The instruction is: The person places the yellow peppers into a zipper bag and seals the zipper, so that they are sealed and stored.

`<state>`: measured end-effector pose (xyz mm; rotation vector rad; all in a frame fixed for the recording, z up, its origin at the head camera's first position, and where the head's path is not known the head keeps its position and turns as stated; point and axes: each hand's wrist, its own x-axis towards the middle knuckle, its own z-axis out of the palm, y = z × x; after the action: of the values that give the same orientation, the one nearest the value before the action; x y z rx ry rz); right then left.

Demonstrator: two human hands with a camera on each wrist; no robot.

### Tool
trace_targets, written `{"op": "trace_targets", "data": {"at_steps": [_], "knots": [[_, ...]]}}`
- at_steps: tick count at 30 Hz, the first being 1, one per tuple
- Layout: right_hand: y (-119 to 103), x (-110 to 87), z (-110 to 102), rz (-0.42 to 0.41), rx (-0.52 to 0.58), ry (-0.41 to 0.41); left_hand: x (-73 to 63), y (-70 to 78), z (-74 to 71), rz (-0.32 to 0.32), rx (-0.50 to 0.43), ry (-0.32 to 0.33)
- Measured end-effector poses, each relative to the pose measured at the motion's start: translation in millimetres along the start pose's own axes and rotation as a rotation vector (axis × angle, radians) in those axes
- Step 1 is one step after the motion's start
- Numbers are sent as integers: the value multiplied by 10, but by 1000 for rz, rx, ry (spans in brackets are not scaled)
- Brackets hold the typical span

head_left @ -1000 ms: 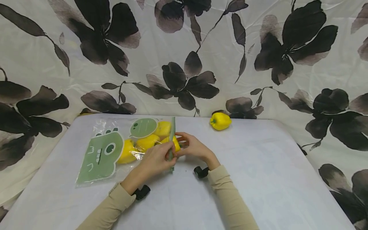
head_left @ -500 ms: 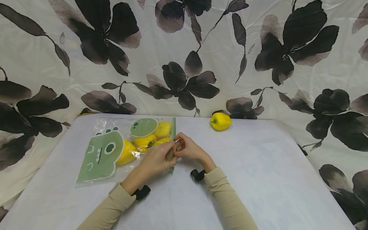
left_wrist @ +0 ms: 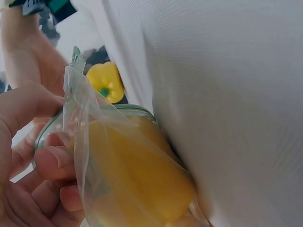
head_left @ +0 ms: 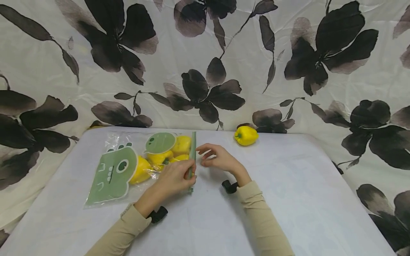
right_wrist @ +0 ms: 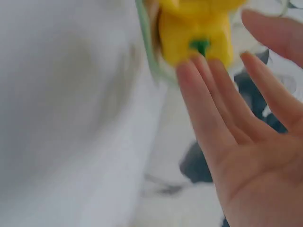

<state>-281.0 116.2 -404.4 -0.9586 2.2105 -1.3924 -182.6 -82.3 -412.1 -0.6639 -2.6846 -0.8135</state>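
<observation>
A clear zip bag (head_left: 112, 177) with a green cartoon monster print lies on the table, holding several yellow bell peppers (head_left: 141, 170). My left hand (head_left: 173, 176) pinches the bag's mouth by its green zip strip (head_left: 193, 144); in the left wrist view its fingers (left_wrist: 54, 163) grip the clear plastic beside a pepper (left_wrist: 142, 175). Just right of the mouth, my right hand (head_left: 221, 159) holds nothing, its fingers loosely bent. The right wrist view shows its fingers extended toward a pepper (right_wrist: 196, 38) inside the parted green rim; whether they touch it I cannot tell.
One loose yellow bell pepper (head_left: 246, 136) sits at the table's back edge, right of the bag. Behind the white-covered table (head_left: 288, 199) hangs a cloth (head_left: 250, 71) with dark flowers.
A pepper at the bag's mouth has gone inside, and the peppers there have shifted. My right hand has let go of it and drawn back right. The left hand keeps its place.
</observation>
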Motion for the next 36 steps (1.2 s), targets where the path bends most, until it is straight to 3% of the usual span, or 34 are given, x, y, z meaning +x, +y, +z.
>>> {"op": "trace_targets", "data": {"at_steps": [5, 8, 11, 14, 17, 22, 36], "knots": [[-57, 21, -397, 10, -341, 240, 3, 12, 4, -26, -7, -12], [-19, 47, -642, 8, -590, 330, -4, 10, 1, -18, -10, 0], [82, 56, -840, 37, -835, 347, -9, 14, 1, -16, -14, 0], [223, 51, -955, 97, -993, 315, -14, 18, 2, -24, -15, 1], [344, 24, -991, 191, -1047, 272, -16, 11, 5, -27, -16, 2], [499, -7, -1001, 254, -1021, 255, -16, 8, -6, -30, -19, -2], [482, -37, -1005, 170, -1022, 363, -10, 17, 8, -42, -24, -4]]}}
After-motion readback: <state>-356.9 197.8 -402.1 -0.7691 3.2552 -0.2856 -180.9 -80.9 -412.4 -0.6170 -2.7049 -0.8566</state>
